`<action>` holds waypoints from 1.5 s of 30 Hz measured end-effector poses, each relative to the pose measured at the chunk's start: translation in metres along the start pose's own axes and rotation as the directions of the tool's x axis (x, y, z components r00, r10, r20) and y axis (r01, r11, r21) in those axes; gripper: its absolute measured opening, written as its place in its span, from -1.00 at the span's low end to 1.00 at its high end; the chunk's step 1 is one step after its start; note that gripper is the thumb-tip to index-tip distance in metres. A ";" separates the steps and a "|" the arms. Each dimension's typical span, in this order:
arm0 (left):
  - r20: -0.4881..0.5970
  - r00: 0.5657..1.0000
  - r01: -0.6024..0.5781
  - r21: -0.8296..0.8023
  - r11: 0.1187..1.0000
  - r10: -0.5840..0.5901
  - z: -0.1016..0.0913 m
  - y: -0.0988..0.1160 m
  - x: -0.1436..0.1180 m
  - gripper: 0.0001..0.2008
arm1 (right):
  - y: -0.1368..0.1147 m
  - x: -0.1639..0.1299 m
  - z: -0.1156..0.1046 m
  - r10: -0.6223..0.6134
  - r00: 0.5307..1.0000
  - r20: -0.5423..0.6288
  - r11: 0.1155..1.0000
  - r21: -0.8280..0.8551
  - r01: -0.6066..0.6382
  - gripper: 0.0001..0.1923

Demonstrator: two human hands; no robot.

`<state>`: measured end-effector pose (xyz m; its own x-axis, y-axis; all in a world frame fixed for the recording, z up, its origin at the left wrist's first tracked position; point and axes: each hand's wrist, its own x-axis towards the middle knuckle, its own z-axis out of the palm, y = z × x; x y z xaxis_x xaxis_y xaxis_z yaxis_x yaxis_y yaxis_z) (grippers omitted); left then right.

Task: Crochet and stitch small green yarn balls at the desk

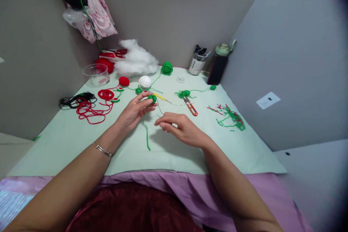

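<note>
My left hand (136, 111) pinches a small green crocheted piece (152, 98) between thumb and fingers, above the middle of the table. A green yarn tail (147, 137) hangs beneath that hand. From the piece a thin dark thread (160, 108) runs towards my right hand (181, 127), which is held lower and to the right. Its thumb and forefinger are closed together; whatever lies between them is too small to make out. Just beyond the left fingertips lies a yellow-handled crochet hook (160, 96). Orange thread snips (191, 108) rest farther right, by a green yarn bundle (184, 94).
Red yarn (91, 110), black yarn (78, 99) and a clear plastic cup (96, 76) are on the left. White stuffing (136, 59) and a green ball (166, 68) sit at the back. At right are yarn scraps (232, 119), a pen jar (197, 65) and a bottle (218, 67).
</note>
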<state>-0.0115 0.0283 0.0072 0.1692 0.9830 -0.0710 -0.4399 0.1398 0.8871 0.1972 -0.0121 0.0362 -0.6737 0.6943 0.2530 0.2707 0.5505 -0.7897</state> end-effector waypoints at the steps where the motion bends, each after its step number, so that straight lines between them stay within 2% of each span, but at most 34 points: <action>1: 0.012 1.000 -0.008 0.018 1.000 0.007 0.001 0.000 -0.001 -0.68 | 0.000 0.000 -0.003 0.027 0.998 -0.056 0.997 0.080 -0.023 -0.76; 4: 0.053 0.998 -0.047 0.099 0.994 0.042 0.004 -0.001 -0.003 -0.66 | 0.005 0.000 -0.012 0.098 0.957 -0.272 0.959 0.284 -0.017 -0.72; 6: 0.080 0.995 -0.066 0.154 0.986 0.054 0.005 -0.003 -0.004 -0.64 | 0.010 0.001 -0.016 0.159 0.901 -0.405 0.940 0.342 -0.012 -0.75; 8: 0.107 0.993 -0.078 0.192 0.978 0.059 0.006 -0.005 -0.005 -0.63 | 0.015 0.002 -0.016 0.208 0.855 -0.476 0.937 0.348 -0.035 -0.82; 10: 0.135 0.989 -0.089 0.206 0.975 0.062 0.006 -0.006 -0.006 -0.64 | 0.017 0.003 -0.014 0.193 0.821 -0.537 0.964 0.259 -0.058 -0.87; 13: 0.169 0.983 -0.108 0.198 0.974 0.075 0.006 -0.007 -0.006 -0.66 | 0.017 0.004 -0.007 0.066 0.798 -0.600 0.997 0.005 -0.079 -0.92; 15: 0.182 0.980 -0.122 0.194 0.973 0.087 0.006 -0.008 -0.006 -0.68 | 0.016 0.004 -0.002 0.001 0.812 -0.584 0.988 -0.127 -0.092 -0.91; 18: 0.199 0.974 -0.151 0.190 0.970 0.113 0.004 -0.010 -0.004 -0.73 | 0.016 0.004 0.005 -0.036 0.847 -0.531 0.968 -0.229 -0.102 -0.89; 25: 0.199 0.968 -0.196 0.223 0.955 0.152 0.001 -0.016 -0.002 -0.72 | 0.016 0.004 0.010 -0.035 0.879 -0.476 0.943 -0.306 -0.128 -0.87; 30: 0.172 0.974 -0.192 0.261 0.946 0.150 0.002 -0.016 -0.002 -0.70 | 0.015 0.005 0.010 -0.010 0.881 -0.472 0.947 -0.288 -0.143 -0.86; 38: 0.165 0.960 -0.269 0.325 0.907 0.226 0.003 -0.016 -0.004 -0.72 | 0.014 0.005 0.011 0.070 0.881 -0.468 0.959 -0.211 -0.188 -0.85; 45: 0.137 0.975 -0.208 0.252 0.945 0.178 0.003 -0.019 -0.002 -0.70 | 0.018 0.007 0.015 0.140 0.865 -0.483 0.982 -0.044 -0.183 -0.90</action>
<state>-0.0010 0.0230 -0.0087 0.2075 0.9666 0.1507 -0.2290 -0.1018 0.9681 0.1871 -0.0037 0.0154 -0.2127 0.9010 0.3780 0.4197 0.4337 -0.7974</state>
